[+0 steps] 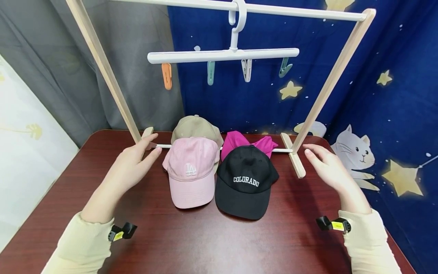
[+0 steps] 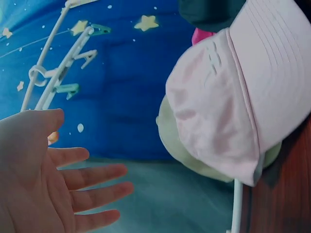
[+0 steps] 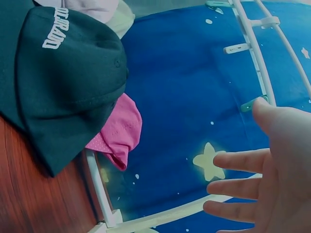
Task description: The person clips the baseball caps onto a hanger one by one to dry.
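Note:
My left hand point(image 1: 128, 165) is held over the table left of the caps, fingers extended and holding nothing. On the right, my right hand point(image 1: 326, 165) hovers beside the rack's foot, also with nothing in it. Between them a pink cap point(image 1: 191, 171) with white LA lettering leans in front of a beige cap point(image 1: 196, 125). Beside it sits a black cap point(image 1: 248, 179) marked COLORADO, partly covering a magenta cloth item point(image 1: 234, 140) whose kind is hidden. In the left wrist view, the fingers point(image 2: 97, 194) spread apart near the pink cap.
A wooden rack with a white top rod point(image 1: 301, 12) spans the table point(image 1: 219, 243). From the rod hangs a white hanger point(image 1: 222, 56) carrying an orange clip point(image 1: 166, 76), a white clip point(image 1: 246, 70) and two green clips. A low rod point(image 1: 282, 150) runs behind the caps. Curtains stand behind.

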A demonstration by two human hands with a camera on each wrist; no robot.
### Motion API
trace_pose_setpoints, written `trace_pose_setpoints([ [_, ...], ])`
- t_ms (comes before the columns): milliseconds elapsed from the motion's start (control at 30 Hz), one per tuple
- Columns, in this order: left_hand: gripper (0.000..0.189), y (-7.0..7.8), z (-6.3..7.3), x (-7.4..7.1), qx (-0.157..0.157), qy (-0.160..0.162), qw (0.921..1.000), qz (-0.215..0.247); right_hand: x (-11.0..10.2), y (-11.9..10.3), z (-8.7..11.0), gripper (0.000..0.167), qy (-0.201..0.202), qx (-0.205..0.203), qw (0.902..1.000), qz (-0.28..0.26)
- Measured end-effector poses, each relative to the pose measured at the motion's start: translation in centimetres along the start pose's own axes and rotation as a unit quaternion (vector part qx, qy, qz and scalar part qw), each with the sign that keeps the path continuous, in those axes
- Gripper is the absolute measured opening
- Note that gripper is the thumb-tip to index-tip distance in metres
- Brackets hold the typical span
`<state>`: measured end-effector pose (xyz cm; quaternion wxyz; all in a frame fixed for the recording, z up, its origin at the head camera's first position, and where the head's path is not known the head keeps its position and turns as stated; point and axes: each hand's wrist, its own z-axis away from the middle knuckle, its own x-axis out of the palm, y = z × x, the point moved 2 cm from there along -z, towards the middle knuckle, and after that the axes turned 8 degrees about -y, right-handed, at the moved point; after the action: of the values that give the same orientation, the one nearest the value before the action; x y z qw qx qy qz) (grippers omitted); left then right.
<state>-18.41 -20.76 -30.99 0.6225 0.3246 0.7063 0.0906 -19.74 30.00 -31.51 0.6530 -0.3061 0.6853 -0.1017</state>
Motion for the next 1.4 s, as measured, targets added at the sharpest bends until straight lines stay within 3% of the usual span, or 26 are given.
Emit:
trace_pose_setpoints([
  [167, 0.051, 0.9, -0.2, 1.0, 0.008, 0.002, 0.9999, 0.014, 0.6, 0.2, 0.4, 0.051, -0.001, 0.02, 0.9997, -0.015],
  [400, 0.051, 2.1, -0.7, 2.6, 0.041, 0.004, 0.9985, 0.035, 1.3, 0.1, 1.0, 0.052, 0.002, 0.053, 0.9977, -0.042],
  [567, 0.053, 3.5, -0.9, 3.7, 0.033, -0.01, 0.9975, 0.062, 1.8, -0.1, 1.0, 0.054, -0.002, 0.074, 0.9959, -0.052],
  [733, 0.055, 4.8, -1.4, 4.7, 0.035, -0.013, 0.9957, 0.085, 1.9, -0.3, 0.8, 0.054, 0.009, 0.073, 0.9948, -0.07],
  [967, 0.054, 6.0, -2.1, 6.0, 0.064, 0.002, 0.9878, 0.142, 2.3, -0.6, 0.3, 0.054, 0.014, 0.074, 0.9922, -0.1],
  [1233, 0.054, 7.0, -2.9, 8.0, 0.027, -0.017, 0.9779, 0.207, 3.3, -0.8, -0.2, 0.055, -0.002, 0.085, 0.9858, -0.145],
  [1400, 0.052, 7.8, -3.5, 9.2, 0.025, -0.021, 0.9718, 0.234, 3.5, -0.9, -0.2, 0.055, -0.01, 0.092, 0.9845, -0.149],
])
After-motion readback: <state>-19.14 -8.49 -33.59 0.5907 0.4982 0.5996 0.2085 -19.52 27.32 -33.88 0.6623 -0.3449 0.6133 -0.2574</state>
